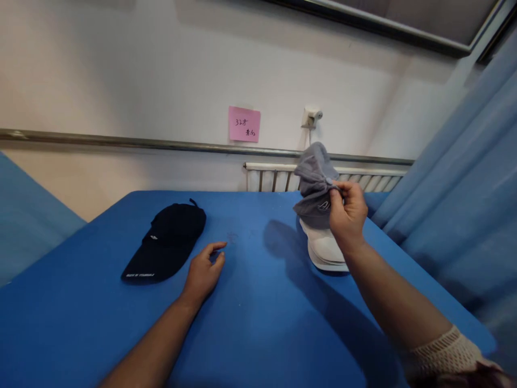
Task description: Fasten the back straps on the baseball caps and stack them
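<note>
My right hand [349,211] pinches a grey baseball cap [315,186] by its top, between thumb and fingers. The cap hangs crumpled, with part of some white lettering showing near my thumb. Just below it, white caps [325,245] lie stacked on the table, partly hidden by the grey cap and my wrist. My left hand [205,272] rests at the middle of the table, thumb and forefinger apart, holding nothing. To its left lies a black baseball cap [172,240], brim toward me, with white lettering along the brim edge.
The blue table [242,323] stands against a wall with a metal rail [161,144] and a white radiator [278,178]. A pink note [244,124] and a socket with a plug [310,118] are on the wall. Blue curtains [456,178] hang at the right.
</note>
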{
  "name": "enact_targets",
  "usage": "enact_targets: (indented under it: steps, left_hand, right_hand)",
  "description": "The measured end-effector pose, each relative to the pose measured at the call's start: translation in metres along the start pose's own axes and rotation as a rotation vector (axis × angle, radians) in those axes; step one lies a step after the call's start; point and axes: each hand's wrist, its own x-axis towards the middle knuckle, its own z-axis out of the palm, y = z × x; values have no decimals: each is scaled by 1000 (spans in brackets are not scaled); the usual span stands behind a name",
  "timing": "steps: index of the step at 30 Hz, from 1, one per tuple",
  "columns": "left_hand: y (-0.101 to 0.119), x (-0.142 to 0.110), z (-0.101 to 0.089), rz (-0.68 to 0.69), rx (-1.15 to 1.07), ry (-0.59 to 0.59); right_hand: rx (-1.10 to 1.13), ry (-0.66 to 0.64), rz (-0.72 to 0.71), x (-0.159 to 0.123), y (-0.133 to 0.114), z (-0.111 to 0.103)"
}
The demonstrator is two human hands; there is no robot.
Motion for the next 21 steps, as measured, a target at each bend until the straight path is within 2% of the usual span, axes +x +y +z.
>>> enact_targets:
  steps: [1, 3, 5, 7, 10, 12, 14, 16, 17, 19, 20, 21]
  left_hand:
    - [2, -2, 1, -56, -95, -20]
    - [9, -7, 2, -161, -339, -80]
    - [17, -12, 1, -277, -594, -161]
    - [26, -17, -1, -390, -783, -238]
    - [37, -23, -5, -465, -958, -320]
    - [43, -26, -5, -474, -1026, -350]
    - [47, -30, -3, -478, -1043, -372]
    - [52, -34, 1, -471, -1022, -381]
    - [54, -36, 3, -468, -1011, -376]
    - [57, -38, 6, -474, -1006, -339]
    - [59, -39, 8, -483, -1014, -312]
    - [60, -39, 9, -496, -1030, -285]
  right_hand:
    - [115, 3, 68, -12, -9, 7]
    - [322, -69, 211, -40, -18, 21]
    - [456, -206, 382, -71, -17, 32]
    - [497, -341, 558, -100, -8, 41]
    - [478, -360, 686, -129, 8, 49]
    - [450, -340, 720, -134, 16, 52]
    - [392, -334, 727, -131, 18, 50]
    - [285, -295, 672, -125, 9, 43]
    - [216, -250, 609, -122, 1, 37]
    - [145, -131, 391, -119, -24, 23]
    - [172, -150, 278, -120, -39, 17]
    - [235, -269, 173, -122, -54, 11]
